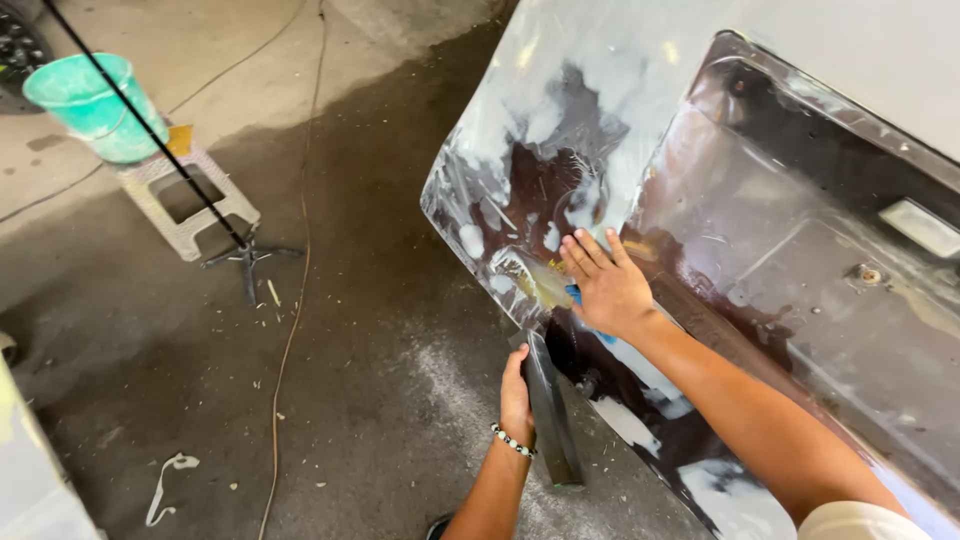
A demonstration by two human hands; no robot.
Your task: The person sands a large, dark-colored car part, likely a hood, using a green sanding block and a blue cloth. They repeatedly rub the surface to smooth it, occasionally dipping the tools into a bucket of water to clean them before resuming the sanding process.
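Flat right hand (608, 287) on car panel (800, 230), left hand (517, 398) gripping dark strip (551, 415)

A bare concrete floor (380, 400) carries everything here. A broad dark wet patch covers its middle, while the upper left corner is dry and pale. A whitish plastic stool (185, 205) stands at the edge of the wet patch, with a turquoise bucket (95, 105) on top of it. Just beside the stool a black metal stand foot (248, 258) rests on the floor. A thin cable (290, 340) trails down across the concrete. Small pale scraps lie scattered about, and a crumpled white strip (165, 485) lies at lower left.
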